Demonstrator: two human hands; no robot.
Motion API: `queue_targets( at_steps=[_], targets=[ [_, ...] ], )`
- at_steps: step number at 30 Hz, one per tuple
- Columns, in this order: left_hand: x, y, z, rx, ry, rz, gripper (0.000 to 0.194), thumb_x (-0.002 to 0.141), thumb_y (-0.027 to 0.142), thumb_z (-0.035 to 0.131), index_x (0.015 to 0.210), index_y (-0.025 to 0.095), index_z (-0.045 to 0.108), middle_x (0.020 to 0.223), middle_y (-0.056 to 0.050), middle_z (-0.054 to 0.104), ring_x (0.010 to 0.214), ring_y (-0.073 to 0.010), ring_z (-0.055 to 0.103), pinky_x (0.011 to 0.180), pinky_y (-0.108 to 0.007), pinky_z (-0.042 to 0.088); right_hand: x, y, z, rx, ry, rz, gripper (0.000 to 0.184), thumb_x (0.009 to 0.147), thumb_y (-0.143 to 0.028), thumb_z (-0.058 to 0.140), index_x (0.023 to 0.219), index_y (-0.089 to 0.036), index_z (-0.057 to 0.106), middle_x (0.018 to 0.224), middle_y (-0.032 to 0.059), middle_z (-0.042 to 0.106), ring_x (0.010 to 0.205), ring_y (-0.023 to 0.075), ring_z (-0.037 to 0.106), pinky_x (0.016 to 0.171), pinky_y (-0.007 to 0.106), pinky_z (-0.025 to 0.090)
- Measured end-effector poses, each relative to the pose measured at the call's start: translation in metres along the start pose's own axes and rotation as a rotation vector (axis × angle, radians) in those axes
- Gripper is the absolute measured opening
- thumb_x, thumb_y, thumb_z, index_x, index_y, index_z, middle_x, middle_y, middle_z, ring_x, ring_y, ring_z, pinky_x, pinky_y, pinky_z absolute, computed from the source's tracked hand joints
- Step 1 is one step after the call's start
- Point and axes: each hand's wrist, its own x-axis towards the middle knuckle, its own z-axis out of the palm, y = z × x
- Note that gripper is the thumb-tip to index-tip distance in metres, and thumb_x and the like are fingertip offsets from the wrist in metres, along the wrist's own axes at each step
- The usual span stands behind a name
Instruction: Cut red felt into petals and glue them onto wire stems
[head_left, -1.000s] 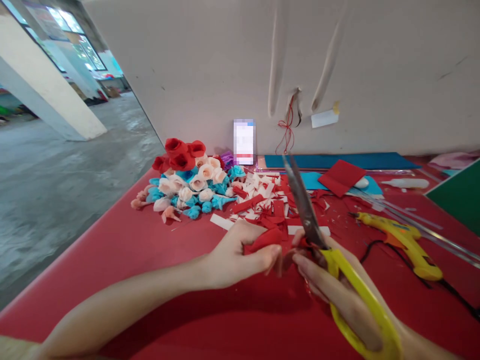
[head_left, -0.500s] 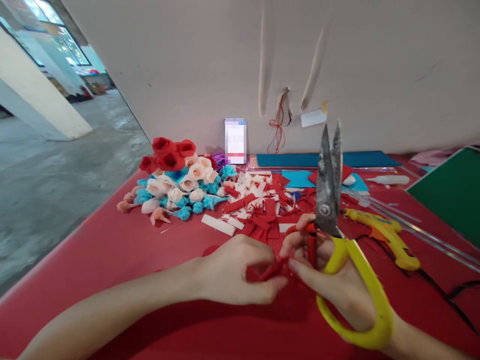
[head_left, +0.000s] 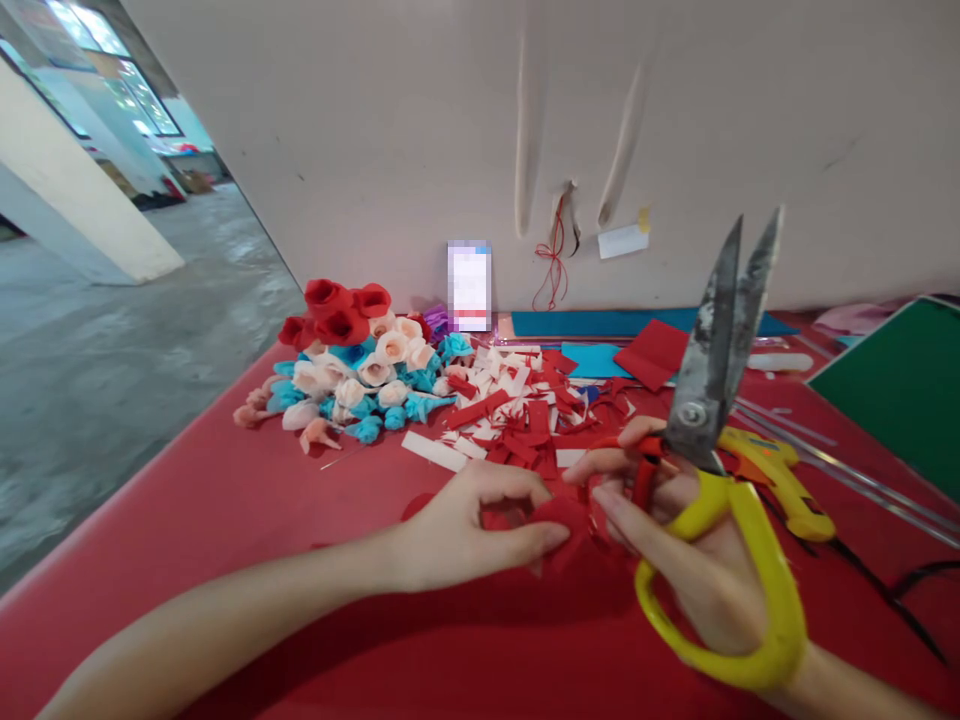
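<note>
My left hand (head_left: 480, 525) is closed in a pinch on a small piece of red foam (head_left: 559, 520) just above the red table (head_left: 247, 520). My right hand (head_left: 675, 540) grips the yellow-handled scissors (head_left: 731, 470), whose grey blades point up and slightly right, a little apart at the tips. The right fingertips also touch the red piece and a red strip (head_left: 643, 478) beside the scissors' pivot. Both hands meet at the table's middle, in front of a heap of red and white foam scraps (head_left: 517, 415).
A pile of red, white, pink and blue foam roses (head_left: 352, 370) lies at the back left. A yellow glue gun (head_left: 780, 480) with a black cord lies to the right, beside clear glue sticks (head_left: 847, 470). Blue foam sheets (head_left: 637, 325), a red sheet (head_left: 656, 352) and a green board (head_left: 907, 385) sit at the back right.
The scissors have swung from pointing away over the scraps to upright and further right. My left hand has kept its pinch on the red piece, turning it slightly.
</note>
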Motion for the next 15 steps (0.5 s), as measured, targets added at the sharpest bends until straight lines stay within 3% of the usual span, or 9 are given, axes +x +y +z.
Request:
queue_targets(
  at_steps=[4,7,12,15],
  targets=[
    [-0.0012,-0.0002,0.0008,0.303,0.143,0.165,0.019,0.077,0.023,0.053,0.063,0.012,0.056,0.06,-0.003,0.058,0.056,-0.0106,0.052,0.058,-0.022,0.043,0.0031,-0.0015,0.0033,0.033,0.004,0.021,0.03,0.07,-0.025,0.061,0.091,-0.024,0.04,0.072,-0.0023,0.061,0.065,0.0117,0.058,0.057,0.019,0.048],
    [-0.0016,0.0026,0.0019,0.406,0.162,0.224,0.016,0.077,0.023,0.053,0.065,0.012,0.056,0.059,-0.002,0.056,0.054,-0.0095,0.049,0.055,-0.02,0.042,0.0014,0.0016,0.0035,-0.011,-0.016,0.027,0.031,0.07,-0.024,0.062,0.092,-0.025,0.04,0.07,-0.0036,0.06,0.064,0.0113,0.058,0.057,0.019,0.049],
    [-0.0014,0.0048,0.0022,0.482,0.037,0.176,0.023,0.079,0.028,0.049,0.061,0.013,0.05,0.053,0.003,0.045,0.048,-0.007,0.039,0.046,-0.017,0.035,-0.0018,0.0053,0.0026,-0.046,-0.035,0.059,0.031,0.071,-0.024,0.06,0.095,-0.024,0.041,0.072,-0.0016,0.059,0.071,0.0149,0.061,0.065,0.023,0.051],
    [-0.0011,0.0042,-0.0001,0.472,-0.016,0.173,0.033,0.082,0.029,0.044,0.053,0.014,0.043,0.05,0.004,0.04,0.047,-0.0063,0.037,0.046,-0.018,0.032,-0.0006,0.0046,0.0052,0.015,0.029,0.073,0.03,0.068,-0.023,0.061,0.093,-0.024,0.043,0.071,-0.0022,0.055,0.069,0.0142,0.06,0.066,0.023,0.052]
  ],
)
